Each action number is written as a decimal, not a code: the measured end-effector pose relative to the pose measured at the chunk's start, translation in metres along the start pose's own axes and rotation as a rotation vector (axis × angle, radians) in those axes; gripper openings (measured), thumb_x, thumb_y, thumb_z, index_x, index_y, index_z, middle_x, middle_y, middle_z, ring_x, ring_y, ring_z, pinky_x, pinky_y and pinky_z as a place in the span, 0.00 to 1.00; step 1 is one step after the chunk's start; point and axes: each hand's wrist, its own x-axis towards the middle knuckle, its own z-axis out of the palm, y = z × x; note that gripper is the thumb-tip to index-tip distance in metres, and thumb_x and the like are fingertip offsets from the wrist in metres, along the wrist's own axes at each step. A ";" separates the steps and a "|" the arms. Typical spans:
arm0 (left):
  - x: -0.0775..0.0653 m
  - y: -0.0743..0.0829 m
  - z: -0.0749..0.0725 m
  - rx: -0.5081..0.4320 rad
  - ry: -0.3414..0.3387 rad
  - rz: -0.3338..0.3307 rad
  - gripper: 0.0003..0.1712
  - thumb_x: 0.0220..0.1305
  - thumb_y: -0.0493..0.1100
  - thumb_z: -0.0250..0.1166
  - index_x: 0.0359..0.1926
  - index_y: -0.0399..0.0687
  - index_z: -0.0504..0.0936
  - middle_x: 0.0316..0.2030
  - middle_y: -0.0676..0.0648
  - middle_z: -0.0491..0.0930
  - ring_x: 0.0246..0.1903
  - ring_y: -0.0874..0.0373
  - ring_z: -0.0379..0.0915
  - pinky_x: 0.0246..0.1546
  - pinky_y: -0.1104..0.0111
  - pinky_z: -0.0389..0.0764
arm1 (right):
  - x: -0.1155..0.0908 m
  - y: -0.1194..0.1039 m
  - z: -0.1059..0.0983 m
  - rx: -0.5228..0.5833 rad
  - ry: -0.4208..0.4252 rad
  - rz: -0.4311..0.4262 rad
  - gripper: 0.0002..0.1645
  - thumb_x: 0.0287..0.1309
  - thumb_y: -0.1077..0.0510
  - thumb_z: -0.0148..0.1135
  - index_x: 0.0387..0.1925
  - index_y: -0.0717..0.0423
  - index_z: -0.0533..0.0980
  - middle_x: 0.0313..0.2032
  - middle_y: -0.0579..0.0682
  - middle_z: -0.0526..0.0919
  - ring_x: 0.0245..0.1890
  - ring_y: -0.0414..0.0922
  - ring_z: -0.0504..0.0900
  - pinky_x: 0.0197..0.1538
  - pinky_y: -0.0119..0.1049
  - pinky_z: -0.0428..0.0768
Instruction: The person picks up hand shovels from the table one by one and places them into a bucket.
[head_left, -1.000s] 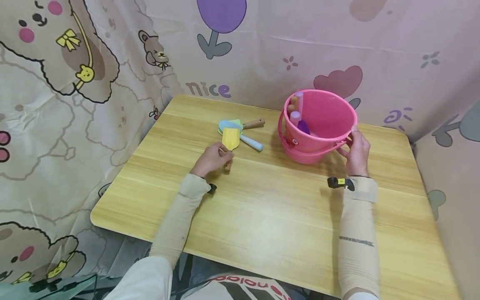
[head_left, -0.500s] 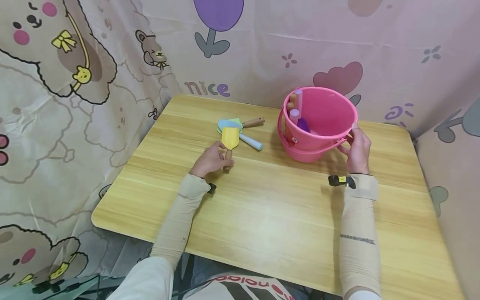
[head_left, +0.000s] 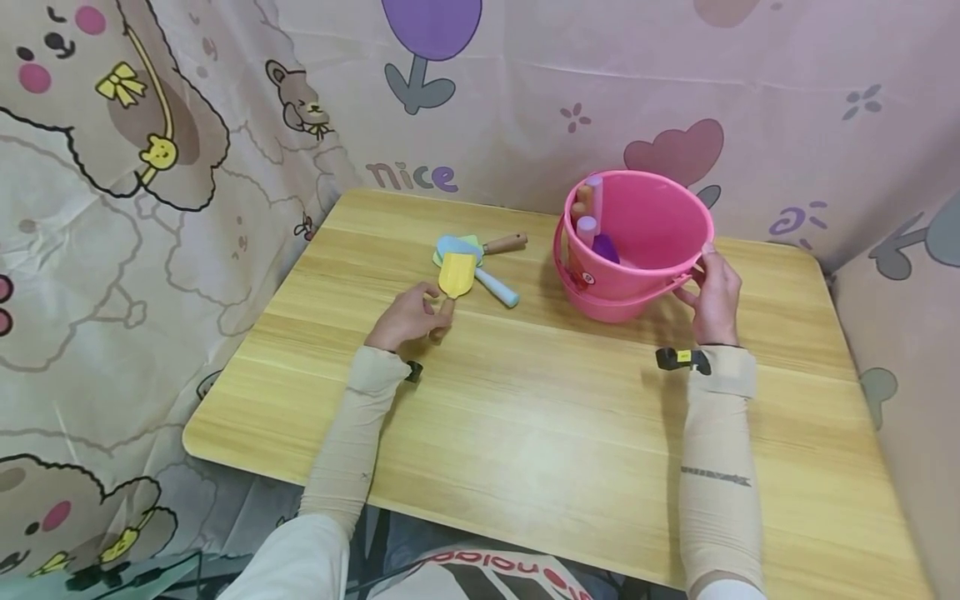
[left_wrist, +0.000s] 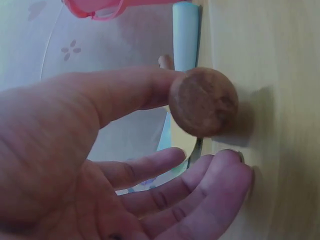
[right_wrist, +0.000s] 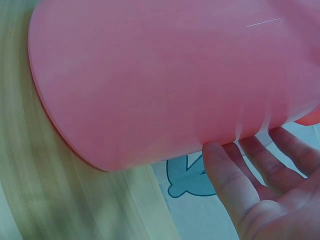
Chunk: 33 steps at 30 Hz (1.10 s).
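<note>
In the head view my left hand (head_left: 408, 317) is beside a yellow spatula (head_left: 457, 273) lying across other utensils. In the left wrist view, the thumb touches its round wooden handle (left_wrist: 204, 101), with a gap between the handle's near end and the other fingers. A blue spatula (head_left: 497, 287) and a green utensil with a wooden handle (head_left: 506, 243) lie crossed beneath. My right hand (head_left: 716, 300) touches the right side of a pink bucket (head_left: 630, 287); in the right wrist view, its fingertips (right_wrist: 212, 150) rest against the wall.
Inside the bucket, handles (head_left: 587, 229) lean at the left, above a purple piece (head_left: 604, 248). The bucket stands near the back of the wooden table (head_left: 540, 433). A printed curtain (head_left: 517, 108) hangs behind and along the sides.
My left hand has shifted left, and the yellow spatula's handle has swung left with it. The blue spatula's handle end has moved slightly left. My right hand stays at the bucket.
</note>
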 end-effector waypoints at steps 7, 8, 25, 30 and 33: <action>0.004 -0.006 -0.018 0.024 -0.003 -0.032 0.37 0.67 0.51 0.67 0.70 0.41 0.67 0.55 0.37 0.78 0.51 0.44 0.76 0.53 0.52 0.80 | -0.001 -0.001 0.000 0.009 0.003 -0.009 0.33 0.73 0.39 0.57 0.68 0.56 0.74 0.58 0.49 0.78 0.56 0.44 0.79 0.45 0.30 0.89; 0.005 -0.008 -0.021 0.032 -0.007 -0.037 0.36 0.68 0.51 0.66 0.70 0.41 0.67 0.56 0.37 0.78 0.53 0.44 0.75 0.56 0.50 0.79 | -0.001 -0.001 0.000 0.010 0.002 -0.008 0.33 0.73 0.39 0.57 0.68 0.57 0.74 0.58 0.49 0.78 0.56 0.43 0.79 0.45 0.30 0.89; 0.016 -0.041 -0.060 0.001 -0.006 -0.138 0.39 0.66 0.66 0.66 0.63 0.40 0.73 0.66 0.37 0.73 0.60 0.42 0.69 0.66 0.44 0.73 | -0.002 0.000 0.006 0.062 0.022 0.012 0.32 0.73 0.41 0.59 0.67 0.58 0.74 0.55 0.50 0.79 0.50 0.41 0.81 0.44 0.32 0.89; 0.019 -0.050 -0.064 -0.055 0.074 -0.147 0.44 0.62 0.70 0.69 0.62 0.40 0.74 0.63 0.37 0.76 0.57 0.43 0.72 0.65 0.45 0.74 | -0.001 0.000 0.006 0.089 0.028 0.006 0.31 0.73 0.43 0.60 0.64 0.61 0.75 0.50 0.50 0.80 0.45 0.41 0.81 0.41 0.32 0.90; 0.021 -0.055 -0.064 -0.141 0.135 -0.148 0.42 0.62 0.66 0.71 0.63 0.41 0.74 0.60 0.36 0.78 0.55 0.44 0.74 0.66 0.47 0.75 | -0.001 0.000 0.007 0.109 0.044 0.010 0.30 0.72 0.44 0.61 0.62 0.62 0.76 0.47 0.49 0.81 0.42 0.40 0.81 0.39 0.32 0.90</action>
